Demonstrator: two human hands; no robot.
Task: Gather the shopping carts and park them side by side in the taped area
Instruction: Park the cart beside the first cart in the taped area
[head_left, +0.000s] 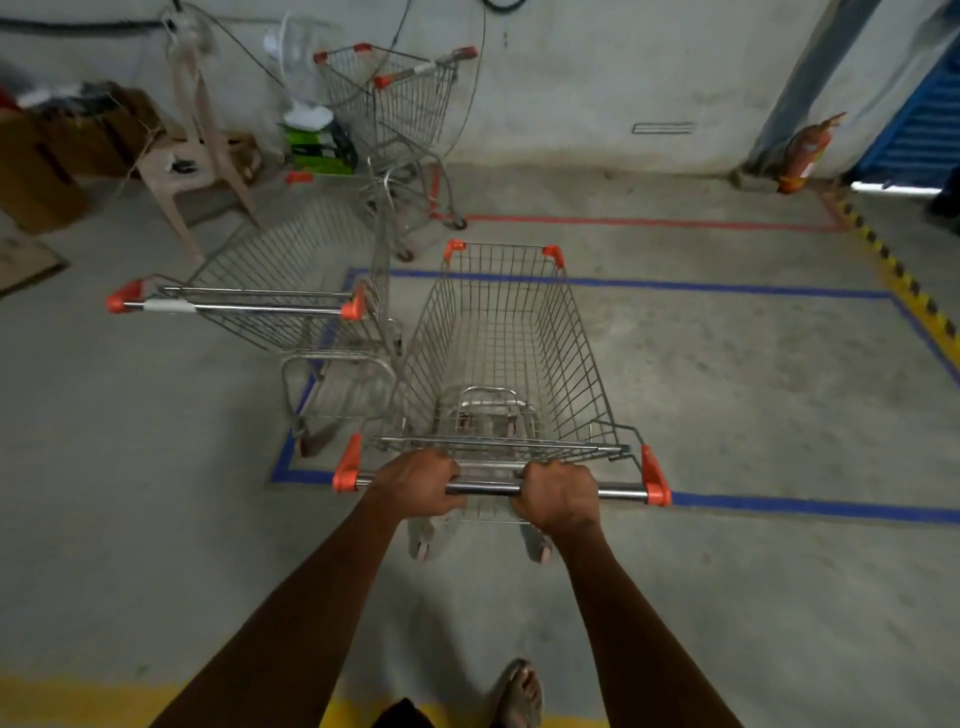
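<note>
While both hands (415, 483) grip its handle (483, 489), one cart (498, 343) straddles blue tape (779, 505).

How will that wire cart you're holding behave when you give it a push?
The held cart should roll readily: it stands on small wheels on flat concrete. Its basket is empty open wire, so it is probably light for its size. With both hands, left hand and right hand, on the handle bar, it should steer straight, though swivelling wheels may let it drift toward the neighbouring cart.

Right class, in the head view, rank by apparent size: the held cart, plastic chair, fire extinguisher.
1. Held cart: largest, though nearest the camera.
2. Plastic chair.
3. Fire extinguisher: smallest, though farthest away.
</note>
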